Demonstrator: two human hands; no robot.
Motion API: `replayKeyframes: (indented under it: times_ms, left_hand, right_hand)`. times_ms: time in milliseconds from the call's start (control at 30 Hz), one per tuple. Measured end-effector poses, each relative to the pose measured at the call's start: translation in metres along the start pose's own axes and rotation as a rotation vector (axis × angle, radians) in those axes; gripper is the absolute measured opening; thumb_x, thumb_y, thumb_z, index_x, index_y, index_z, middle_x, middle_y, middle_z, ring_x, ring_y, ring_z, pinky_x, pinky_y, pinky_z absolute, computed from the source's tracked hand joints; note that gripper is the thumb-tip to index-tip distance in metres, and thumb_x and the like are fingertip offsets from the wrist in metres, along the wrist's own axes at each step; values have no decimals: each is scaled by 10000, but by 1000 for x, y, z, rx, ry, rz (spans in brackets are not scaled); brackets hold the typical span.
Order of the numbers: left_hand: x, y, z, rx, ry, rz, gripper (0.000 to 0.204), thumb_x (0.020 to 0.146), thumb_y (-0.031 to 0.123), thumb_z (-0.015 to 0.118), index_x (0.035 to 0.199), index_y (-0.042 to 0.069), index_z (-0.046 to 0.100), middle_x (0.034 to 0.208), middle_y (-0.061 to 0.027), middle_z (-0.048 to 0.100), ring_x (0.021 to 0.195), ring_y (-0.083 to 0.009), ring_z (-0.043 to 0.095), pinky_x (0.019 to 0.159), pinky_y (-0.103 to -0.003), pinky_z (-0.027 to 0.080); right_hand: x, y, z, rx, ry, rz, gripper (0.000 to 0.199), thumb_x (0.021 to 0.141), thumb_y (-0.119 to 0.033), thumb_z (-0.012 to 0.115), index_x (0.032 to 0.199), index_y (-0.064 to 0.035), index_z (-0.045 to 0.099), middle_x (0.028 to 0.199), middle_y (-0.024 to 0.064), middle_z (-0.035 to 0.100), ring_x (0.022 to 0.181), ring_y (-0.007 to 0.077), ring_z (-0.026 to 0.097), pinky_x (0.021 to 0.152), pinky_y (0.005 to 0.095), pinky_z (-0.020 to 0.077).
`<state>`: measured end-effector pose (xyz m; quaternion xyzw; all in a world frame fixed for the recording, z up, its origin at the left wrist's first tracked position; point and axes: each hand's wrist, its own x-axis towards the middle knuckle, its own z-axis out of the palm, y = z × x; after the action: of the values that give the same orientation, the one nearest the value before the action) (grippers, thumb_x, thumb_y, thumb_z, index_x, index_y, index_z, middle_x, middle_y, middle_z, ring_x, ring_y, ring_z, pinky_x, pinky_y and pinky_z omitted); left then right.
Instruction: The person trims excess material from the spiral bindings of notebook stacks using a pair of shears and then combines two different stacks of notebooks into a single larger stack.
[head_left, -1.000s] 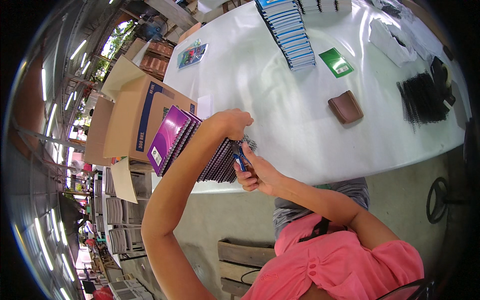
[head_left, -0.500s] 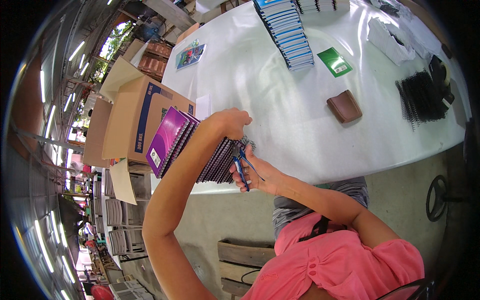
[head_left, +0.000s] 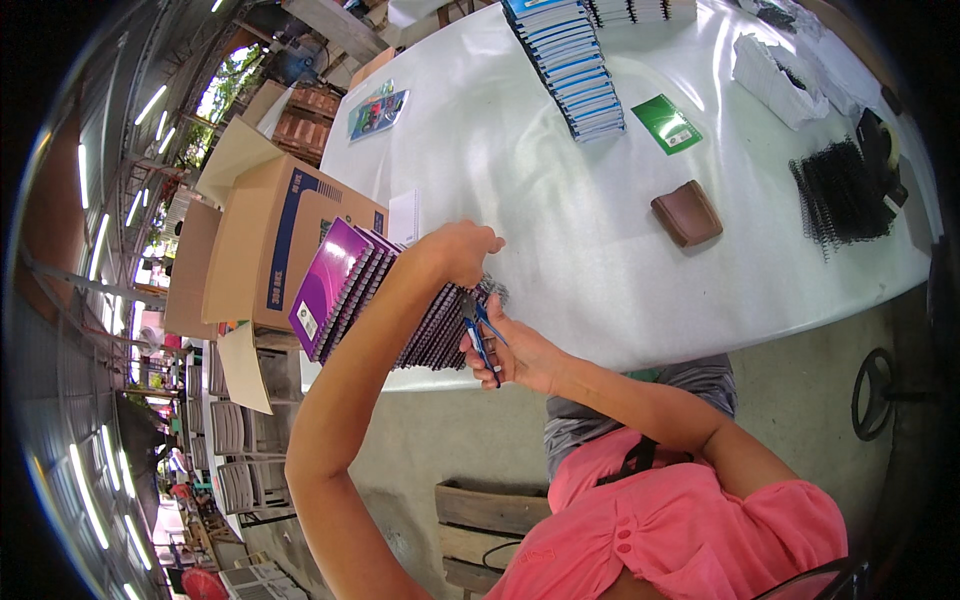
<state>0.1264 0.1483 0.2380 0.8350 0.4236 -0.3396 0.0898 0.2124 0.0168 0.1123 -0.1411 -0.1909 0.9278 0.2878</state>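
Note:
A fanned stack of purple spiral-bound notebooks lies at the near left edge of the white table. My left hand rests on top of that stack and grips the wire binding of one notebook. Just below it, my right hand is closed around blue-handled pliers, whose tip points up at the binding under my left fingers.
An open cardboard box stands left of the table. Farther back lie a row of blue notebooks, a green booklet and a brown pad. Loose black wire spirals sit at the right. Stacked crates are below left.
My right hand with the pliers has shifted slightly right and down along the bindings. My left hand has kept its hold on the stack.

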Motion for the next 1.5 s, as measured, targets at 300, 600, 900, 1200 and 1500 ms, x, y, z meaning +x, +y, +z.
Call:
replayKeyframes:
  times_ms: [300,600,900,1200,1500]
  left_hand:
    - [-5,5,-2,-2,41,11,706,678,-16,654,1370,98,567,1227,-184,649,1117,-366,624,943,-417,520]
    - [-6,12,-11,-33,-32,-7,838,638,-67,618,1425,204,525,1256,-165,641,1132,-380,607,963,-411,502]
    - [1,11,-5,-54,-19,-33,816,641,-77,582,1395,236,565,1219,-167,653,1113,-401,599,957,-424,498]
    - [8,16,-2,-61,-63,-49,802,641,-74,594,1380,238,580,1218,-143,658,1122,-367,607,949,-430,501]
    - [13,8,3,-84,-72,-38,678,668,-43,575,1310,164,641,1229,-158,662,1139,-370,610,974,-412,491]
  right_hand:
    - [3,0,-2,60,-33,-12,773,853,-811,372,924,-63,557,719,15,478,598,153,451,569,322,409]
    - [-5,1,-2,-15,-23,11,762,878,-794,322,955,-75,562,689,9,479,581,150,445,571,325,400]
    - [1,-3,-9,3,18,5,819,865,-814,299,1006,-55,573,837,49,563,701,194,553,688,358,489]
    - [2,-1,-18,71,-41,51,750,866,-809,312,902,-94,535,625,-13,396,540,138,336,539,303,323]
    - [-3,6,-19,0,-11,21,795,872,-801,300,1017,-72,579,816,51,575,756,203,585,752,402,518]
